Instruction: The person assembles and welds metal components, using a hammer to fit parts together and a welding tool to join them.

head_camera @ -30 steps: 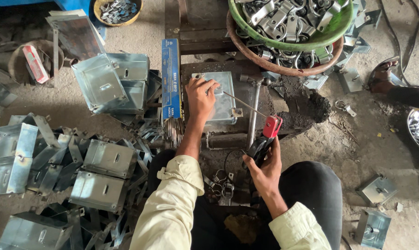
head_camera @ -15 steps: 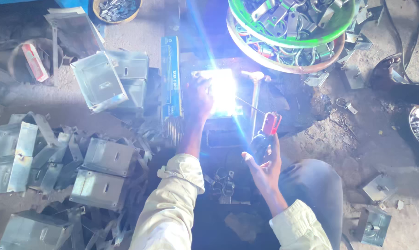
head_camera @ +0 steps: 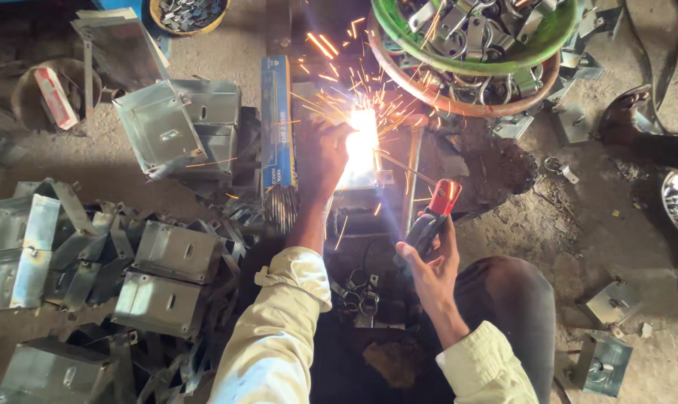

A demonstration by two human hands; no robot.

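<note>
while sparking, electrode holder (head_camera: 438, 209) up-left

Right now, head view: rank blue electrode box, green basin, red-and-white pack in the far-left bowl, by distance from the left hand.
1. Blue electrode box: just left of the left hand.
2. Green basin: up and right, full of metal clips.
3. Red-and-white pack: far left, in a bowl.

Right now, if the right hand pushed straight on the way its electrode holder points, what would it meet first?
The right hand aims the holder up and left, so it would likely meet the metal box at the glowing weld first, beside the left hand. Glare hides the depth.
</note>
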